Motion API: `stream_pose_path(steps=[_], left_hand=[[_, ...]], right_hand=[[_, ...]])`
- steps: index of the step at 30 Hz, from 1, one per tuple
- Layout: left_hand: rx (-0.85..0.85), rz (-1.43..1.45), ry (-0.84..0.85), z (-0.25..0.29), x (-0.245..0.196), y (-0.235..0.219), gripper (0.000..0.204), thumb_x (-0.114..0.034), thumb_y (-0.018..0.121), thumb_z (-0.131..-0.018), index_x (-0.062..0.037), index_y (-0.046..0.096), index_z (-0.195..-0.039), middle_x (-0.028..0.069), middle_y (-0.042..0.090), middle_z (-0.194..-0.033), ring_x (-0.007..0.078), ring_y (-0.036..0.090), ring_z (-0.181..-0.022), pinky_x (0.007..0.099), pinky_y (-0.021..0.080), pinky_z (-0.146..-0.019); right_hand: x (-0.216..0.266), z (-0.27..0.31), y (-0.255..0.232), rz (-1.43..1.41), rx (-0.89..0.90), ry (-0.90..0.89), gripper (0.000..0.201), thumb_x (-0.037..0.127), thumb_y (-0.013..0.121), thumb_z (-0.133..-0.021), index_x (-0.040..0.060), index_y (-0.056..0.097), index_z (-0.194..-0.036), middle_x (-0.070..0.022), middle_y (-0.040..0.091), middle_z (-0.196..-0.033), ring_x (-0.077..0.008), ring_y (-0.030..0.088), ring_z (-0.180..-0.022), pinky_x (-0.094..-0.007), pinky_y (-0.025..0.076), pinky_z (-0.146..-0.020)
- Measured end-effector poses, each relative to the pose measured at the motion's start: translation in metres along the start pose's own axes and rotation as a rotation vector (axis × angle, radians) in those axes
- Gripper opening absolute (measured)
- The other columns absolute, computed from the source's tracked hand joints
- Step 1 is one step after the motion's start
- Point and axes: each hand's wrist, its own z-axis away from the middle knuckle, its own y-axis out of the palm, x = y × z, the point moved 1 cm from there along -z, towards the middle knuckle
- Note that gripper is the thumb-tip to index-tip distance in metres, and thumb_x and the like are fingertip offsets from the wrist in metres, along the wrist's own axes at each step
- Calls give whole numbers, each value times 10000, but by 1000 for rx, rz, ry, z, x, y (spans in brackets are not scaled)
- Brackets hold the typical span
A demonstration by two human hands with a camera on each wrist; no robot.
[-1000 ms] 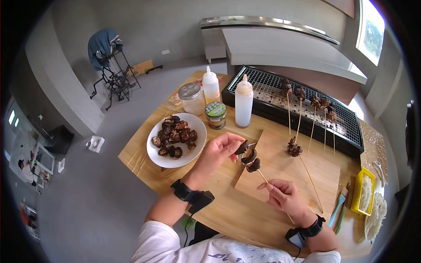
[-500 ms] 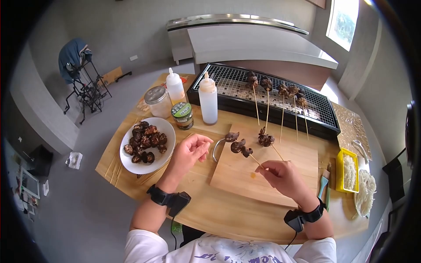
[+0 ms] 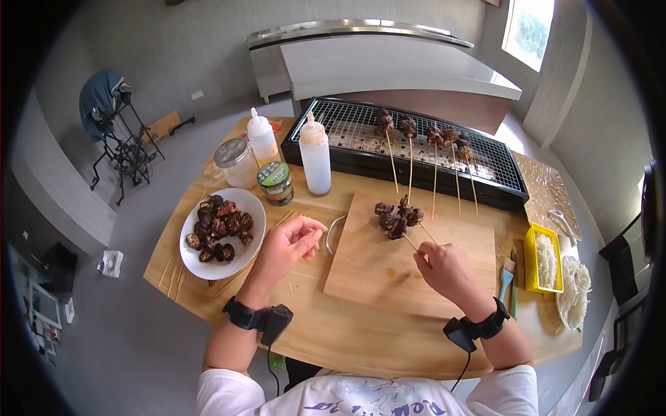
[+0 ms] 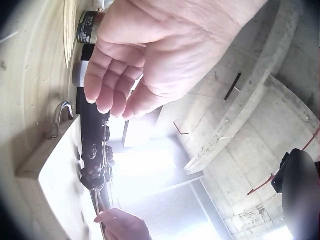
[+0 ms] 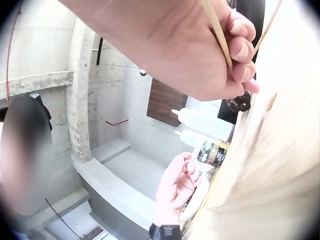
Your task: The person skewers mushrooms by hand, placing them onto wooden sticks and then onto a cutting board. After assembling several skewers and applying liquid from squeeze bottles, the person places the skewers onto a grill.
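Note:
My right hand (image 3: pixel 446 270) grips the bamboo stick of a mushroom skewer, whose dark brown mushrooms (image 3: pixel 393 223) are over the cutting board (image 3: pixel 361 277). Another mushroom skewer (image 3: pixel 413 213) lies on that board, right beside the held one. In the right wrist view, the stick (image 5: pixel 218 35) runs through the curled fingers. My left hand (image 3: pixel 286 246) hovers between the white bowl (image 3: pixel 241 268) and the board's metal handle (image 3: pixel 331 236). Its fingers are loosely bent with nothing in them, as the left wrist view shows too. Several mushrooms (image 3: pixel 220 225) are heaped in the bowl.
Behind the board, a black grill (image 3: pixel 333 152) carries several mushroom skewers (image 3: pixel 409 128). Two squeeze bottles (image 3: pixel 316 159), a lidded jar (image 3: pixel 236 163) and a green-topped jar (image 3: pixel 275 184) stand beyond the bowl. At right are a brush (image 3: pixel 507 274) and a yellow basket (image 3: pixel 531 267).
The left hand has let go of the mushroom at the skewer's tip and drawn back left. The right hand has moved the skewer beside the one on the board. The head view has shifted right.

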Motion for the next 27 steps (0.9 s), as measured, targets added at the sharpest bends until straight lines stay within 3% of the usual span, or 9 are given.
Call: stream_pose_path(steps=[9, 15, 18, 20, 23, 24, 25, 26, 27], left_hand=[[18, -5, 1, 1, 0, -1, 117, -101, 539, -868, -21, 595, -933, -24, 534, -691, 37, 478, -598, 180, 409, -535], [44, -68, -19, 4, -10, -9, 136, -138, 565, -861, -20, 595, -923, -42, 553, -688, 25, 504, -611, 177, 413, -529], [-20, -163, 14, 14, -24, -18, 134, -135, 571, -851, -19, 590, -915, -5, 572, -681, 71, 534, -601, 218, 430, -541], [-60, -431, 157, 22, -40, -21, 111, -118, 583, -825, -25, 583, -884, 65, 593, -696, 154, 578, -619, 273, 447, -572], [-234, -688, 306, 36, -61, -39, 68, -57, 613, -783, -9, 591, -825, 47, 577, -703, 105, 537, -597, 237, 435, -557], [-275, -764, 318, 41, -63, -47, 71, -49, 619, -766, -9, 587, -815, 58, 573, -701, 129, 538, -590, 245, 432, -554], [-317, -844, 329, 46, -64, -55, 77, -41, 625, -749, -8, 583, -804, 69, 569, -699, 152, 539, -583, 254, 429, -552], [-298, -933, 262, 53, -64, -62, 77, -95, 587, -772, -26, 553, -775, 113, 567, -730, 289, 573, -675, 362, 446, -593], [-298, -940, 259, 60, -63, -66, 77, -95, 587, -772, -26, 553, -775, 113, 567, -730, 289, 573, -675, 362, 446, -593]], right_hand=[[-5, 15, -18, 37, 134, -23, 111, 176, 560, -772, 69, 567, -740, -147, 572, -593, -344, 566, -583, -411, 447, -550], [0, 26, -47, 146, 225, -21, 207, 199, 657, -698, 88, 592, -861, -89, 610, -720, -283, 595, -703, -371, 446, -614], [4, 29, -66, 186, 204, 20, 265, 159, 683, -649, 88, 601, -890, -55, 600, -728, -247, 592, -726, -355, 439, -642], [0, 32, -72, 246, 149, 29, 266, 111, 687, -634, 84, 598, -884, -44, 571, -697, -235, 575, -708, -346, 428, -645], [12, 38, -76, 267, -21, -17, 257, 94, 687, -636, 82, 594, -876, -42, 555, -675, -234, 568, -684, -353, 424, -624], [20, 39, -75, 219, -32, -38, 248, 99, 687, -639, 78, 590, -867, -41, 558, -674, -238, 567, -680, -354, 422, -607], [29, 40, -72, 138, 3, -49, 233, 108, 681, -659, 75, 592, -872, -39, 570, -668, -239, 573, -658, -345, 433, -591], [41, 41, -71, 66, 82, -83, 220, 113, 675, -675, 76, 594, -875, -38, 578, -668, -235, 577, -648, -336, 439, -586], [53, 41, -70, -8, 159, -117, 206, 118, 669, -690, 77, 597, -878, -37, 586, -668, -231, 581, -639, -328, 446, -581]])
